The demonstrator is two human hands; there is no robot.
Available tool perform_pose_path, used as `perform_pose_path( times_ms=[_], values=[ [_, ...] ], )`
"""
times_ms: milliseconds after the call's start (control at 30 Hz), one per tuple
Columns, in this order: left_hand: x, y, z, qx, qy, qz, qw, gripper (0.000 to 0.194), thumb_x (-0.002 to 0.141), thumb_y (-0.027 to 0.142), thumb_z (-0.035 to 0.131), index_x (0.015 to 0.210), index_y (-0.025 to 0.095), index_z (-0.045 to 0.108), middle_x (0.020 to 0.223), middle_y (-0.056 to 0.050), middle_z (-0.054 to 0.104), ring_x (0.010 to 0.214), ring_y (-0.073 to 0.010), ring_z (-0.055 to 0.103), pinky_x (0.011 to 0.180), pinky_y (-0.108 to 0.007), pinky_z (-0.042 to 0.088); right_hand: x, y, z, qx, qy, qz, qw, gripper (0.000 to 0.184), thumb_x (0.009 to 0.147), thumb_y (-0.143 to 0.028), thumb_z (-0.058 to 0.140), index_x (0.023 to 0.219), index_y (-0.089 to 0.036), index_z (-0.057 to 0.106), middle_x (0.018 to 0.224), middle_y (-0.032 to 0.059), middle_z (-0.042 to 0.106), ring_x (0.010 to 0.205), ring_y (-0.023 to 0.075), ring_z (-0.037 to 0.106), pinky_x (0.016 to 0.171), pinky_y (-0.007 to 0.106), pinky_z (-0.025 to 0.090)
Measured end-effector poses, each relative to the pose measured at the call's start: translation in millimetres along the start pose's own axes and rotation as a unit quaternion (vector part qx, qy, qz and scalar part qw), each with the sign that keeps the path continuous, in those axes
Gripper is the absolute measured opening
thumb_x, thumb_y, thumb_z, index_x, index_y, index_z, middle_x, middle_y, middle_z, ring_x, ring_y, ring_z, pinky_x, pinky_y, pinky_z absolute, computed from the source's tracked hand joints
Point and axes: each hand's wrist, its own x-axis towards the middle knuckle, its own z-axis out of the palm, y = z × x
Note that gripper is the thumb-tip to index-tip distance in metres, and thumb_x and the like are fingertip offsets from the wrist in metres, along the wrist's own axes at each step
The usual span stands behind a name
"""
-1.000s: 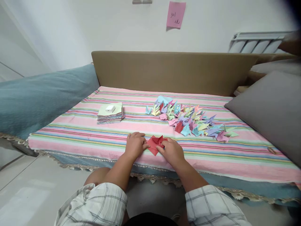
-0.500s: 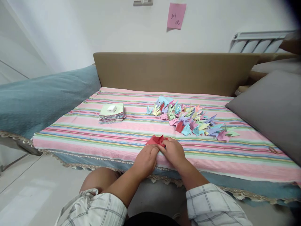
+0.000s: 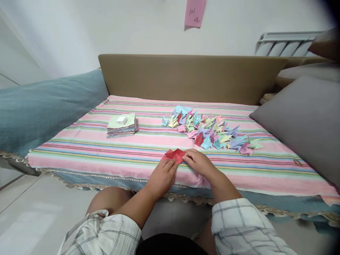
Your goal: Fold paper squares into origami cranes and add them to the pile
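On the striped cloth in front of me lies a partly folded sheet of red origami paper point(image 3: 176, 154), with creases and a raised flap showing. My left hand point(image 3: 163, 177) holds its near left edge down, fingers close together on the paper. At the right edge, my right hand point(image 3: 199, 162) has the same paper pinched between thumb and fingers. The fingertips hide part of the near edge. Beyond my hands sits a spread of folded paper cranes point(image 3: 209, 131) in several colours.
To the left stands a stack of square paper point(image 3: 122, 131) with a small white box-shaped object point(image 3: 121, 120) on top. A grey cushion point(image 3: 297, 117) leans at the right, near a small brown object point(image 3: 298, 162). Behind is a brown backrest point(image 3: 191, 78); a blue-covered armrest point(image 3: 58, 99) borders the left.
The red paper is more spread out than before, with a wider flap showing. My right hand has shifted to the paper's right edge, apart from my left hand. The view has moved slightly.
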Motion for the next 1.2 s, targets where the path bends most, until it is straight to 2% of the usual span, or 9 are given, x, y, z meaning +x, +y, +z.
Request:
perform_pose_path(
  times_ms=[133, 267, 500, 967, 1200],
  values=[
    [0.5, 0.0, -0.8, 0.004, -0.002, 0.003, 1.0, 0.042, 0.086, 0.019, 0.041, 0.126, 0.006, 0.048, 0.126, -0.017, 0.053, 0.112, -0.0263, 0.049, 0.098, -0.044, 0.04, 1.4, 0.4, 2.5, -0.03, 0.02, 0.021, 0.999, 0.021, 0.082, -0.026, 0.049, 0.063, -0.019, 0.051, 0.074, 0.0009, 0.057, 0.072, 0.0136, 0.052, 0.067, 0.024, 0.037],
    [0.5, -0.7, -0.1, -0.001, -0.008, 0.012, 1.0, 0.043, 0.087, 0.019, 0.04, 0.126, 0.006, 0.047, 0.128, -0.016, 0.052, 0.117, -0.0256, 0.046, 0.1, -0.043, 0.038, 2.9, 0.4, 5.0, -0.045, 0.027, 0.03, 0.998, 0.021, 0.079, -0.021, 0.05, 0.058, -0.019, 0.047, 0.067, -0.0003, 0.053, 0.068, 0.0131, 0.05, 0.063, 0.023, 0.034],
    [1.1, 2.6, -3.0, -0.013, -0.016, -0.006, 1.0, 0.045, 0.085, 0.021, 0.041, 0.129, 0.011, 0.046, 0.131, -0.013, 0.051, 0.113, -0.0262, 0.048, 0.098, -0.045, 0.039, 2.8, -1.5, 5.5, -0.061, 0.015, 0.048, 0.997, 0.018, 0.076, -0.018, 0.051, 0.058, -0.018, 0.05, 0.071, 0.0013, 0.056, 0.07, 0.0134, 0.051, 0.065, 0.023, 0.034],
    [1.2, 2.2, 0.9, -0.031, -0.028, -0.016, 0.999, 0.044, 0.084, 0.023, 0.044, 0.127, 0.012, 0.048, 0.129, -0.013, 0.053, 0.114, -0.0258, 0.048, 0.099, -0.046, 0.036, -0.5, 0.0, 4.9, -0.083, -0.002, 0.063, 0.995, 0.017, 0.077, -0.022, 0.055, 0.061, -0.018, 0.055, 0.072, 0.0013, 0.056, 0.074, 0.0141, 0.052, 0.065, 0.023, 0.035],
    [2.1, 6.5, -3.0, -0.021, -0.035, -0.035, 0.999, 0.046, 0.083, 0.024, 0.047, 0.128, 0.013, 0.047, 0.131, -0.011, 0.051, 0.113, -0.0269, 0.046, 0.099, -0.047, 0.035, -2.2, 4.4, 3.5, -0.067, 0.001, 0.08, 0.994, 0.015, 0.08, -0.02, 0.053, 0.068, -0.018, 0.062, 0.085, 0.0049, 0.062, 0.087, 0.016, 0.055, 0.078, 0.025, 0.038]
  ],
)
